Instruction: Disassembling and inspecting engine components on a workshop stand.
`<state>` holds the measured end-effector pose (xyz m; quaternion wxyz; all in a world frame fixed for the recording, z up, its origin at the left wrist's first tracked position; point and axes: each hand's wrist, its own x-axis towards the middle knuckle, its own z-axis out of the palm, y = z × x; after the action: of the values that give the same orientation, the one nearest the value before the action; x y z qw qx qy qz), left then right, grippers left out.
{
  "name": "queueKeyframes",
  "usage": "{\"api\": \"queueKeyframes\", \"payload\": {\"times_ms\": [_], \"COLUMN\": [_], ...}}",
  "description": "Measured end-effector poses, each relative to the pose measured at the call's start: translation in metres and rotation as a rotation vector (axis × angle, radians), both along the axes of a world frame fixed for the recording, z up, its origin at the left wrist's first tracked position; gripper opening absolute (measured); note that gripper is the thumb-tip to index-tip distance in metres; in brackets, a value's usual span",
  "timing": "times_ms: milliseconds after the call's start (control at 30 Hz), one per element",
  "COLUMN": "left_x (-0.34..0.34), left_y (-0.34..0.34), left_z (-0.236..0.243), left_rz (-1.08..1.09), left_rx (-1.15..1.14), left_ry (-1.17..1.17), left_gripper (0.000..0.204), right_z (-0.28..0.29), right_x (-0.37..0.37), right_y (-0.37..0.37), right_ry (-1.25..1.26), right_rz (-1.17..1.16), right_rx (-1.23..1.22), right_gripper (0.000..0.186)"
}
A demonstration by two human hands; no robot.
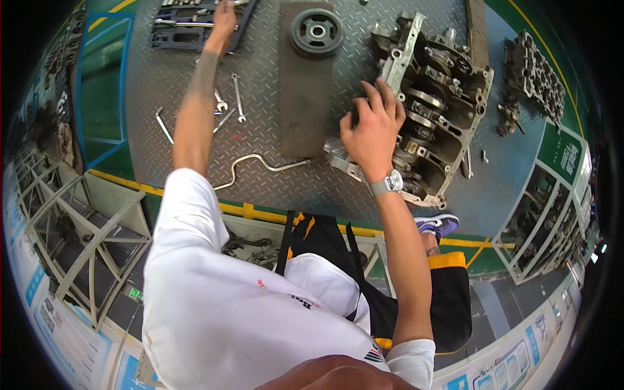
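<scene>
My left hand (224, 27) reaches to the far left, over a dark tool case (170, 39) with a long chrome bar (185, 25) lying in it. Its fingers are bent together near the top edge of the picture; what they grip, if anything, I cannot make out. To the right, my right hand (372, 130) has its fingers spread over the near-left side of an engine block (478, 104). Its fingertips are beside a silver metal rail (404, 55) on the block. A crankshaft (426, 107) shows inside the block.
A black pulley (316, 31) sits on a brown strip (304, 97) mid-table. Left of it lie a combination wrench (239, 97), other wrenches and a bent metal rod (260, 157). A cylinder head (536, 75) stands at far right. The table's yellow near edge (247, 211) lies before me.
</scene>
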<state>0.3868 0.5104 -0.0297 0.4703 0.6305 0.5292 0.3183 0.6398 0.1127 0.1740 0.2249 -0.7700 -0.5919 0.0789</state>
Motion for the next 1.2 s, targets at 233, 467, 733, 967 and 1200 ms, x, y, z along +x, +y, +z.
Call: {"api": "queueKeyframes", "payload": {"times_ms": [233, 467, 733, 967, 1200], "left_x": [0.106, 0.125, 0.056, -0.067, -0.162], "left_y": [-0.190, -0.224, -0.116, 0.002, 0.109], "left_z": [0.193, 0.208, 0.048, -0.016, -0.023], "left_rz": [-0.582, -0.535, 0.135, -0.098, -0.128], "left_rx": [-0.678, -0.704, 0.036, 1.025, 0.824], "left_ry": [-1.163, -1.065, 0.012, 1.113, 1.116], "left_gripper": [0.033, 0.034, 0.021, 0.039, 0.034], "right_z": [-0.001, -0.002, -0.001, 0.009, 0.004], "right_x": [0.009, 0.011, -0.001, -0.011, -0.004], "right_y": [-0.008, -0.010, -0.004, 0.006, 0.011], "right_ry": [-0.044, -0.052, -0.053, -0.013, 0.007], "right_rz": [-0.032, -0.032, 0.006, 0.019, -0.019], "right_rx": [-0.066, 0.000, 0.027, -0.005, -0.070], "right_gripper": [0.021, 0.024, 0.023, 0.012, 0.012]}}
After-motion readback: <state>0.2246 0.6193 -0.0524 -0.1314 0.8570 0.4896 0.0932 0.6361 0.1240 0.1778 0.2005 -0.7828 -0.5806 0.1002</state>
